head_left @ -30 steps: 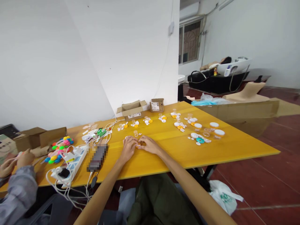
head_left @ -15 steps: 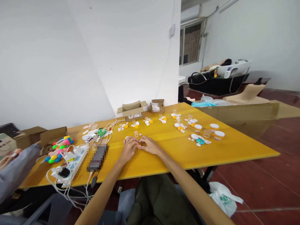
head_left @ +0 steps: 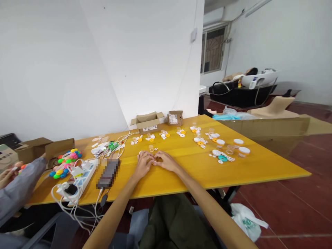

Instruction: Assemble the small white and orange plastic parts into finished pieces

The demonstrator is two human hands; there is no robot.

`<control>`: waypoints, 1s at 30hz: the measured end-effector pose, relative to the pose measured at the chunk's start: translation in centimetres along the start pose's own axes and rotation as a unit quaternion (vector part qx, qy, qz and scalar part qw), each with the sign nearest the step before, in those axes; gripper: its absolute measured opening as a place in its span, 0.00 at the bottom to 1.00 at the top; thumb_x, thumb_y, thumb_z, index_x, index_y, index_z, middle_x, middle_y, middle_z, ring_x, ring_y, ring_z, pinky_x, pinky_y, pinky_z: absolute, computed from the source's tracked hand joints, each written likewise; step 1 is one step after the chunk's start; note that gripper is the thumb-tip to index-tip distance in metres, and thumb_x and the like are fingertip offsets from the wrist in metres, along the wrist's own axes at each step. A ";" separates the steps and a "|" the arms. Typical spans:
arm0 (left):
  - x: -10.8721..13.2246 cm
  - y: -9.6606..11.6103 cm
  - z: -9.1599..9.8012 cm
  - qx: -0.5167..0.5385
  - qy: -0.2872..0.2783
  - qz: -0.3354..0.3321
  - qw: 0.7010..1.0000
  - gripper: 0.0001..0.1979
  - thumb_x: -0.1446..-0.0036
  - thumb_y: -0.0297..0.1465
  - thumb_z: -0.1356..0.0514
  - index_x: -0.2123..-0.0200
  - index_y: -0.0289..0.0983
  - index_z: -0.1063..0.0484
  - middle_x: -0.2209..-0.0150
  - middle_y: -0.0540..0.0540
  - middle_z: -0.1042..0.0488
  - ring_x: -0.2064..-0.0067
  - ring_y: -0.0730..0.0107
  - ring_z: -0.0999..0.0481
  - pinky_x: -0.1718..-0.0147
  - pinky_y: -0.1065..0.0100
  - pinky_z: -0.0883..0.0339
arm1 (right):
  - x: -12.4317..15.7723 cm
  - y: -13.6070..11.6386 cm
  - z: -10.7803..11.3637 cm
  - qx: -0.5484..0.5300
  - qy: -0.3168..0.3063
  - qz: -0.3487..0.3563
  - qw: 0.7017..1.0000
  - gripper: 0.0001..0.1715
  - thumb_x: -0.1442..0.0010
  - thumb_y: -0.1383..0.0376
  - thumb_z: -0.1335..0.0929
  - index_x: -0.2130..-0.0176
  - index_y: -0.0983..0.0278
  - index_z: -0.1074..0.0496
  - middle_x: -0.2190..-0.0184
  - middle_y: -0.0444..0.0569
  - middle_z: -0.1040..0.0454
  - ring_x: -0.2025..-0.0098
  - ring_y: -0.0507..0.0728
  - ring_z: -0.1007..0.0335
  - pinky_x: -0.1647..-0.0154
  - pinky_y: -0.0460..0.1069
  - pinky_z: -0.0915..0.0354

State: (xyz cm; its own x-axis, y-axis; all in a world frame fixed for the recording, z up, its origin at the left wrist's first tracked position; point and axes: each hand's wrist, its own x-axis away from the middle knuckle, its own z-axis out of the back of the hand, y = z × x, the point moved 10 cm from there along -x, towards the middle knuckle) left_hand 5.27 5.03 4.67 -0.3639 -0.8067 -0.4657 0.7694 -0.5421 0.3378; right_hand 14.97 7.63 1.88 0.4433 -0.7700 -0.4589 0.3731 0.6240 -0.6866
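My left hand and my right hand rest together on the yellow table, fingertips meeting in a pinch around a small piece I cannot make out. Just beyond them stand a small clear cup and a few white bits. Farther back lie groups of small white and orange round parts, and to the right white lids and a teal ring.
A white power strip with tangled cables and a dark phone lie left of my hands. Colourful round pieces and cardboard boxes sit further off. Another person's sleeve is at the far left edge.
My hands stay together in the same spot. The other person's arm at the left has shifted and lowered. The view has tilted slightly.
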 end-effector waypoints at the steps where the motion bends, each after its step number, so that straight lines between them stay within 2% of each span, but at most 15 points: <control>1: -0.1 0.0 -0.1 -0.002 -0.002 -0.002 1.000 0.08 0.39 0.28 0.42 0.66 0.43 0.23 0.59 0.48 0.23 0.50 0.60 0.32 0.49 0.56 0.42 | 0.0 0.0 0.0 0.000 -0.001 0.001 1.000 0.07 0.46 0.63 0.26 0.65 0.60 0.25 0.64 0.46 0.26 0.61 0.56 0.29 0.58 0.51 0.34; 18: -0.1 0.0 -0.8 -0.012 -0.022 -0.007 1.000 0.09 0.40 0.27 0.43 0.68 0.43 0.23 0.58 0.47 0.23 0.50 0.60 0.32 0.50 0.56 0.42 | 0.1 0.0 0.0 -0.008 -0.004 0.006 1.000 0.07 0.46 0.62 0.26 0.65 0.60 0.24 0.64 0.46 0.27 0.61 0.56 0.30 0.58 0.50 0.34; 30: 0.0 0.4 -0.2 0.008 -0.007 -0.007 1.000 0.10 0.38 0.28 0.45 0.67 0.42 0.24 0.59 0.47 0.23 0.51 0.61 0.31 0.49 0.57 0.41 | 0.1 0.0 0.0 0.004 -0.009 -0.007 1.000 0.06 0.45 0.64 0.26 0.65 0.60 0.24 0.64 0.46 0.27 0.60 0.57 0.29 0.58 0.50 0.35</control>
State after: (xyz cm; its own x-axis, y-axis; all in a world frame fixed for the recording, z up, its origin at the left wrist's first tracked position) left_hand 5.61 4.85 4.65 -0.3823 -0.8021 -0.4589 0.7557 -0.5571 0.3444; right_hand 15.01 7.52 1.83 0.4528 -0.7766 -0.4380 0.3870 0.6138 -0.6881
